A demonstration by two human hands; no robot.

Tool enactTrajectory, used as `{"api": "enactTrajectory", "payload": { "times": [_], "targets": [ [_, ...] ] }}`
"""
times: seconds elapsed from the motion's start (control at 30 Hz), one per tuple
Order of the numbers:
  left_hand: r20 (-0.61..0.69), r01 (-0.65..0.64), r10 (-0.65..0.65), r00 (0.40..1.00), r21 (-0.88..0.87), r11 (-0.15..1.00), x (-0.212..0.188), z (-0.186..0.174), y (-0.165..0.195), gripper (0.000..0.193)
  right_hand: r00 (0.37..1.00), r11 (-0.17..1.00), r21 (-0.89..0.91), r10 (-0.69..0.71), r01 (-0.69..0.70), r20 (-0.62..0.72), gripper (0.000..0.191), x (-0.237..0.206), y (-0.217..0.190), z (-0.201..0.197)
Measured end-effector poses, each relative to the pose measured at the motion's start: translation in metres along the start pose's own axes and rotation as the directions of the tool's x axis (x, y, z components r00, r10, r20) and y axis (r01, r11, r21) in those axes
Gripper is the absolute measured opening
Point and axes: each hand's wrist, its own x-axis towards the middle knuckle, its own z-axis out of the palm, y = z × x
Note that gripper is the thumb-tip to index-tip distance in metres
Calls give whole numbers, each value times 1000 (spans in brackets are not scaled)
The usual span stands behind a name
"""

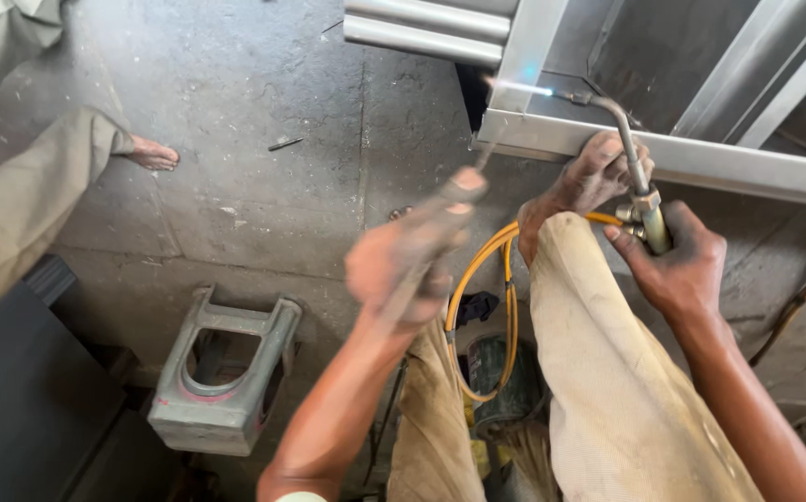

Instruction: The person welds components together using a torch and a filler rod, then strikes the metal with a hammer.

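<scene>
My right hand grips the brass body of a gas torch. Its bent nozzle points left, and a small blue-white flame plays on the corner joint of a grey steel tube frame. My left hand, blurred, is closed on a thin metal rod that slants up toward the joint; its tip stops short of the flame. A bare foot, coming out of a beige trouser leg, rests on the frame's lower bar beside the torch.
A yellow hose loops down from the torch between my knees. A grey cast metal bracket sits on the concrete floor at lower left. Another person's bare foot and beige trousers are at the left. Steel tubes lie at the top.
</scene>
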Motion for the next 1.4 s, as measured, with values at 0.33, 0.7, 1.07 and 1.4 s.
{"api": "enactTrajectory", "payload": {
  "times": [0.33, 0.7, 1.07, 1.4],
  "targets": [
    [-203, -12, 20, 979, 39, 999, 26, -55, 83, 11, 1000, 997, 70, -25, 25, 5, 36, -5, -16, -8],
    [-124, -40, 31, 992, -70, 997, 28, -58, 54, 15, 996, 999, -49, 10, -6, 85, 42, -3, -33, 15],
    [-62, 154, -153, 986, 17, 988, 28, -59, 25, 13, 996, 998, -48, 38, -34, 83, 38, 4, -39, 33],
    [-66, 198, -200, 978, -39, 979, 33, -63, 31, 14, 988, 987, 62, -148, 146, 30, 37, -1, -42, 33]
  ]
}}
